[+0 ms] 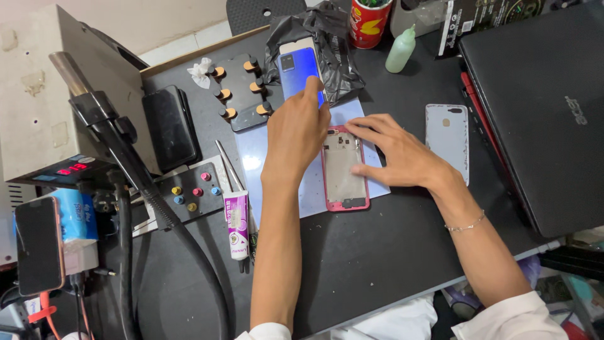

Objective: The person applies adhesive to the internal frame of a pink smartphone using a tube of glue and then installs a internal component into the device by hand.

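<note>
Black counter (377, 264) fills the near ground, with both forearms reaching across it. Toward the near left lie a white glue tube (236, 225) with a purple label and, beside it, thin metal tweezers (228, 165). Farther in, a pale blue work mat (251, 157) carries a phone frame (344, 169) with a pink rim, lying flat with its bare inside facing up. The right hand (399, 151) rests on the right side of this frame, fingers spread and laid flat, pressing it onto the mat without pinching anything. The left hand (296, 129) is just left of the frame, its fingers loosely together and its fingertips touching a blue phone (301, 72) that lies past the mat's far edge on a crumpled black plastic bag (336, 50). A silver back cover (447, 135) lies to the right of the right hand, apart from it, beside a closed black laptop (541, 107). At the far edge stand a pale green squeeze bottle (401, 50) and a red can (370, 24).
</note>
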